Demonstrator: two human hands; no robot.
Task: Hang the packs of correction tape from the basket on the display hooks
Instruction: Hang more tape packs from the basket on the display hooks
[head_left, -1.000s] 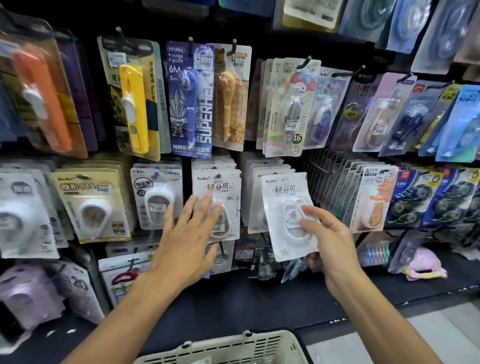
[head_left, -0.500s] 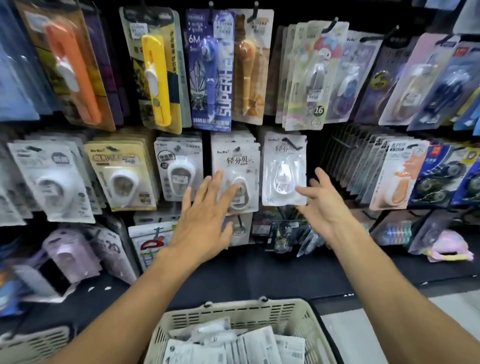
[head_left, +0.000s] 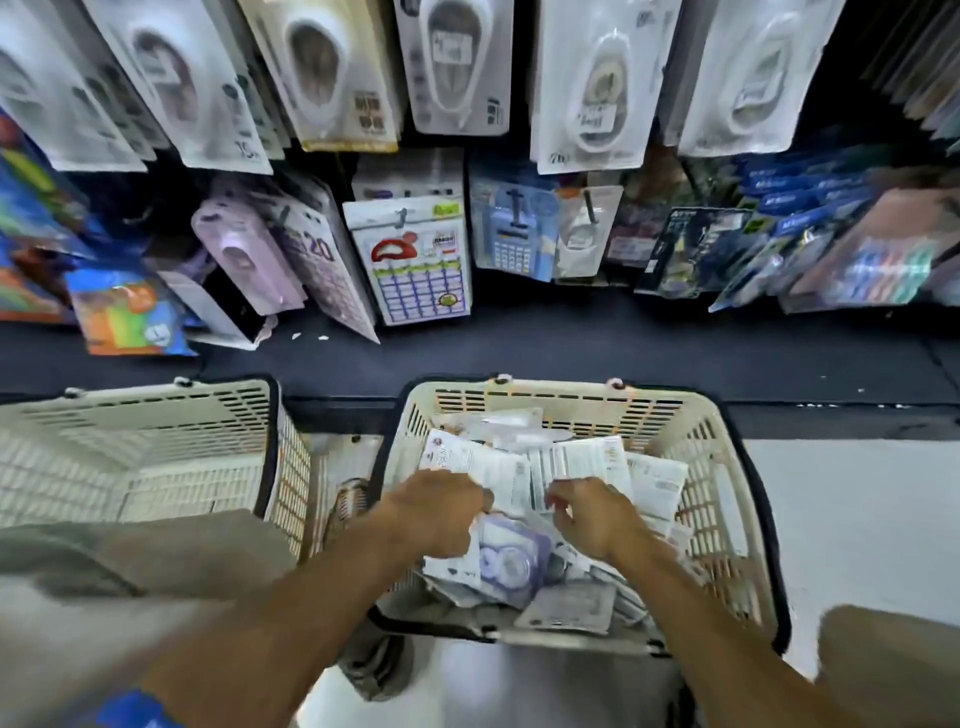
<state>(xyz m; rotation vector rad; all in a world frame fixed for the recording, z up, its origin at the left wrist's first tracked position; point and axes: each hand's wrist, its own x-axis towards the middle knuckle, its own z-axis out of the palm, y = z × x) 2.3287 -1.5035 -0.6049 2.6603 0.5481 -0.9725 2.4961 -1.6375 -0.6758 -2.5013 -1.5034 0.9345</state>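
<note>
A cream basket (head_left: 730, 470) stands on the floor below the display, filled with several white packs of correction tape (head_left: 655, 483) and one purple pack (head_left: 511, 565). Both of my hands are down inside it. My left hand (head_left: 439, 514) has its fingers curled round the edge of a white pack. My right hand (head_left: 595, 517) pinches another white pack with a barcode side up. More white packs of correction tape (head_left: 592, 88) hang in a row on the hooks at the top of the view.
A second cream basket (head_left: 145, 441) sits to the left, touching the first. A dark shelf ledge (head_left: 571, 345) runs between the baskets and the display. Calculators and other stationery (head_left: 415, 260) hang on the lower row. Pale floor (head_left: 857, 519) lies to the right.
My right hand hung its white pack on a hook and let go. Both hands then dropped from the display into the basket, and my view tilted down.
</note>
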